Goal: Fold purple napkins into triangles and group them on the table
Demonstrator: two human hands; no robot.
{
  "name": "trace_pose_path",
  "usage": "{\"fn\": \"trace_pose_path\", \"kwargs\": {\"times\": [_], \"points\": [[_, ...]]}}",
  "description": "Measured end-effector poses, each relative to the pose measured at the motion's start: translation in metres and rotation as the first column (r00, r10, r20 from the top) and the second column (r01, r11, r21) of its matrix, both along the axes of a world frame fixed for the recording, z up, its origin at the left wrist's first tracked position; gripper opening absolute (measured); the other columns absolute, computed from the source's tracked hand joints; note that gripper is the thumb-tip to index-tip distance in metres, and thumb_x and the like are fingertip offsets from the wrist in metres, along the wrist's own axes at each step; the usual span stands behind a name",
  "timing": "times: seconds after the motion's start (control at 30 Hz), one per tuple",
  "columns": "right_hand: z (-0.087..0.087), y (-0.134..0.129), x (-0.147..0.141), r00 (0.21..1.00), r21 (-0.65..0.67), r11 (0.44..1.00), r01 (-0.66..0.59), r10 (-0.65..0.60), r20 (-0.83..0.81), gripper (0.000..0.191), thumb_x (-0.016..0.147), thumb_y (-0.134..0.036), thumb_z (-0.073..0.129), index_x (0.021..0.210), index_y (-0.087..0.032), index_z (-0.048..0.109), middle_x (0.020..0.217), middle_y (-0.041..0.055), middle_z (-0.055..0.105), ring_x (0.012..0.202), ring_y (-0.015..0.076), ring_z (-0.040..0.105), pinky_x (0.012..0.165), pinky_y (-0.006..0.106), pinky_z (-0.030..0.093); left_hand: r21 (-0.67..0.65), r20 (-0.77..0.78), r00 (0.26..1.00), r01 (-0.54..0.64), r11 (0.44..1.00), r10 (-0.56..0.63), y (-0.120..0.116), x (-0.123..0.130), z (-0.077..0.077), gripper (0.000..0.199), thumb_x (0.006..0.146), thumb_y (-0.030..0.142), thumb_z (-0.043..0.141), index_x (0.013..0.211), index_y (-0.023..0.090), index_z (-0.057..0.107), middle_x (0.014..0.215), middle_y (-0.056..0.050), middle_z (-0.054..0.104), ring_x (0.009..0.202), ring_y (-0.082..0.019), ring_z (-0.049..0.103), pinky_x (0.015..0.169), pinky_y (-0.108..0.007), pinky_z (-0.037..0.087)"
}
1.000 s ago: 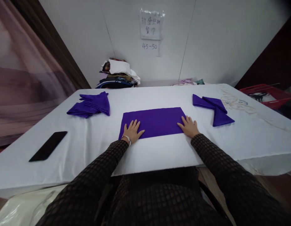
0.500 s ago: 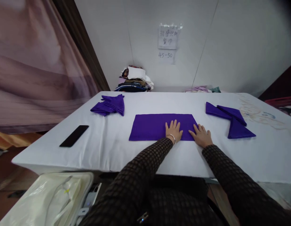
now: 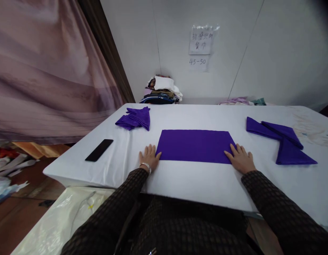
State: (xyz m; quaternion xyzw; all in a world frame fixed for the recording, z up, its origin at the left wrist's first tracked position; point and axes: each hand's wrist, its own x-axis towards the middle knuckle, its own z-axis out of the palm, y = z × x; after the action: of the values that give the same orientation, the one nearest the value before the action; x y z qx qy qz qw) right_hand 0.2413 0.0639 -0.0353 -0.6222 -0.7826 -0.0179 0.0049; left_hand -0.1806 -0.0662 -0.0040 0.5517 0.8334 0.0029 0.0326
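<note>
Three purple items lie on one white tabletop (image 3: 198, 184). The middle cloth (image 3: 193, 146) is flat, its long sides running left to right, and lies in front of the person between two bare hands. The left hand (image 3: 149, 158), with one bracelet (image 3: 146, 166) at the wrist, is palm down beside the cloth's left edge, thumb at the near corner. The right hand (image 3: 241, 158) is palm down at the right edge, fingertips on the cloth. Grip of each: wide, fingers spread, holding nothing.

The second item, a crumpled bundle (image 3: 138, 118), lies toward the far left. The third, an angular folded bundle (image 3: 283, 140), lies to the right; whether it is one piece or more cannot be told. One black slab (image 3: 99, 150) lies flat at the left, nearer than the crumpled bundle.

Beyond the far edge are two piles of fabric: one tall pile (image 3: 161, 90) and one low pile (image 3: 236, 101). Two paper signs, an upper sign (image 3: 200, 40) and a lower sign (image 3: 199, 63) reading "45-50", are on the wall (image 3: 206, 83).
</note>
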Motion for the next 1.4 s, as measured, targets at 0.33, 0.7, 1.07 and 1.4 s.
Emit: {"fn": "trace_pose_path", "kwargs": {"times": [0.33,0.7,1.07,1.4], "points": [[0.0,-0.002,-0.001,0.999,0.006,1.0,-0.028,0.028,0.029,0.055,0.092,-0.047,0.026,0.143,-0.028,0.031,0.153,0.011,0.02,0.136,0.036,0.02,0.098,0.064,0.024,0.208,0.11,0.952,0.257,0.944,-0.284,-0.027,-0.016,0.005,0.052,0.091,0.034,0.034,0.14,0.017,0.034,0.15,-0.013,0.027,0.137,-0.023,0.029,0.109,-0.051,0.025],[0.021,-0.002,-0.012,0.999,-0.073,0.997,0.025,-0.023,0.036,0.05,0.094,-0.043,0.023,0.14,-0.03,0.037,0.152,0.0091,0.025,0.137,0.0349,0.019,0.099,0.065,0.024,0.185,0.035,0.786,0.602,0.777,-0.618,-0.01,-0.025,0.011,0.052,0.073,0.003,0.043,0.119,0.02,0.06,0.13,-0.006,0.057,0.124,-0.021,0.047,0.107,-0.043,0.033],[0.047,-0.075,-0.166,0.775,-0.009,0.805,-0.594,0.569,-0.275,0.069,0.087,-0.052,0.041,0.145,-0.015,0.027,0.147,0.0133,0.033,0.138,0.0269,0.023,0.111,0.051,0.007,0.292,0.026,0.762,0.613,0.734,-0.647,-0.006,-0.026,0.015,0.035,0.081,0.015,0.041,0.106,0.022,0.065,0.115,-0.006,0.067,0.11,-0.021,0.058,0.102,-0.045,0.037],[0.045,-0.111,-0.221,0.684,0.006,0.75,-0.661,0.607,-0.405,0.063,0.084,-0.025,0.048,0.143,-0.012,0.029,0.138,0.0139,0.047,0.128,0.0249,0.039,0.11,0.047,0.018,0.216,0.12,0.65,0.72,0.659,-0.75,-0.034,0.016,0.051,0.021,0.071,0.014,0.047,0.082,0.022,0.064,0.087,-0.006,0.068,0.087,-0.022,0.061,0.084,-0.038,0.045]]}}
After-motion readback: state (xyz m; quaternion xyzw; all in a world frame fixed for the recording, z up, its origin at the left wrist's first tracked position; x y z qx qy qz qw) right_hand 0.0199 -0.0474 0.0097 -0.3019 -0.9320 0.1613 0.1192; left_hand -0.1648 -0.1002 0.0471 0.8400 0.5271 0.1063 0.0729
